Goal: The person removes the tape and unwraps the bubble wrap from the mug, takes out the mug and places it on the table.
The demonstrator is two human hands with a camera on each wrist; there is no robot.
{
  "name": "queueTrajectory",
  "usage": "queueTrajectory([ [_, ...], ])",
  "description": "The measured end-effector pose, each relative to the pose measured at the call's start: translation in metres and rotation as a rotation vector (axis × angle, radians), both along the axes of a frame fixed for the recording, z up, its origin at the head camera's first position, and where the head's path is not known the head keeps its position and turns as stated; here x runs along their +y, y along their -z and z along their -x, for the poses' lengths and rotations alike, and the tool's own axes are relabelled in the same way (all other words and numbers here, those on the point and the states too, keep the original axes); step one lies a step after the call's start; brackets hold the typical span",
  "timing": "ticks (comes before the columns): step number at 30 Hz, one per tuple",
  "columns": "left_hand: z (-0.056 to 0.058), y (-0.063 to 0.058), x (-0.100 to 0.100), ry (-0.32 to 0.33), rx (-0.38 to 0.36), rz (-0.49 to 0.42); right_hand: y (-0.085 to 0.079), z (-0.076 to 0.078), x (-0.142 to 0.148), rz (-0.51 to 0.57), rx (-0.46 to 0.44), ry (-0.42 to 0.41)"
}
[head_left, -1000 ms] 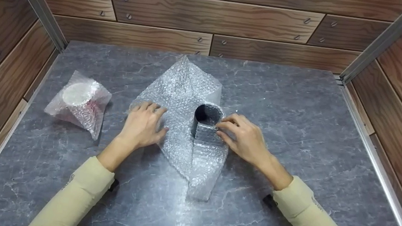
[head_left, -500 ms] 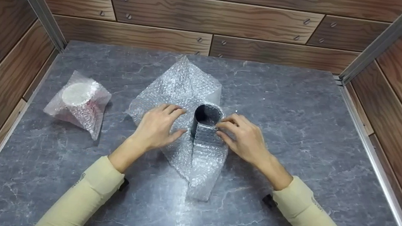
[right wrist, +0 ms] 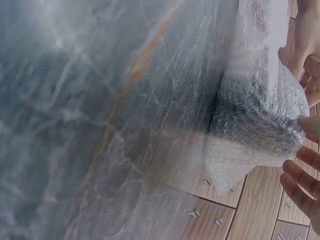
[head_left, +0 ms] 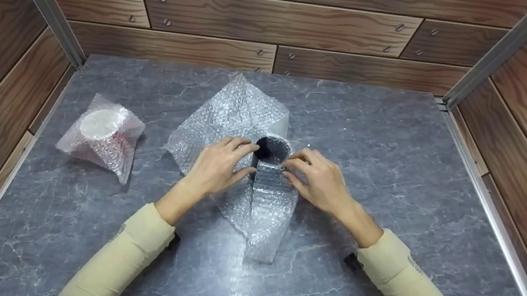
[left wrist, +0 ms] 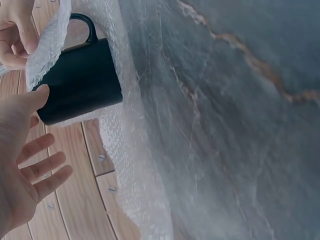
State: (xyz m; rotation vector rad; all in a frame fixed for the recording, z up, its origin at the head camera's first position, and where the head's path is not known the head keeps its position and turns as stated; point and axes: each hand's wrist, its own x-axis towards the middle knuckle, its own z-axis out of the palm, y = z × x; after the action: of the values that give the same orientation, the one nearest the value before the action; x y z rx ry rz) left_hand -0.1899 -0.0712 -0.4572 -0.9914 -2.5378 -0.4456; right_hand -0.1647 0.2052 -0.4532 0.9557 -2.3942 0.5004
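Observation:
A dark mug (head_left: 270,151) stands upright on a spread sheet of bubble wrap (head_left: 223,115), its open top facing up. One side of the mug is covered by the wrap; in the left wrist view the bare dark side of the mug (left wrist: 82,82) and its handle (left wrist: 91,30) show. My right hand (head_left: 321,177) pinches the wrap against the mug's right rim, with thumb and fingertips at the edge of the wrap (right wrist: 255,115). My left hand (head_left: 218,165) reaches the mug's left side, thumb tip at the rim and the other fingers spread, fairly straight.
A bundle (head_left: 100,132) in bubble wrap, with a round white end and reddish parts, lies at the left on the grey marbled table (head_left: 389,145). Wood-patterned panels (head_left: 280,19) and metal posts (head_left: 40,5) enclose the table.
My left hand has moved right across the bubble wrap, from its left part to the mug's left side. My right hand has stayed at the mug's right rim.

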Motion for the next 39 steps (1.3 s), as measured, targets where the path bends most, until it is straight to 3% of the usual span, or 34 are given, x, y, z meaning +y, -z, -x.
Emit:
queueTrajectory([
  [11,0.001,0.005,0.008,-0.005,-0.053,-0.022,-0.001,0.000,-0.001,-0.018,-0.014,0.004],
  [24,0.001,0.006,0.012,-0.028,-0.042,-0.038,-0.003,0.003,-0.008,-0.050,0.005,0.024],
  [39,0.001,0.006,0.012,-0.026,-0.019,-0.035,-0.003,0.005,-0.027,-0.078,-0.008,-0.010],
])
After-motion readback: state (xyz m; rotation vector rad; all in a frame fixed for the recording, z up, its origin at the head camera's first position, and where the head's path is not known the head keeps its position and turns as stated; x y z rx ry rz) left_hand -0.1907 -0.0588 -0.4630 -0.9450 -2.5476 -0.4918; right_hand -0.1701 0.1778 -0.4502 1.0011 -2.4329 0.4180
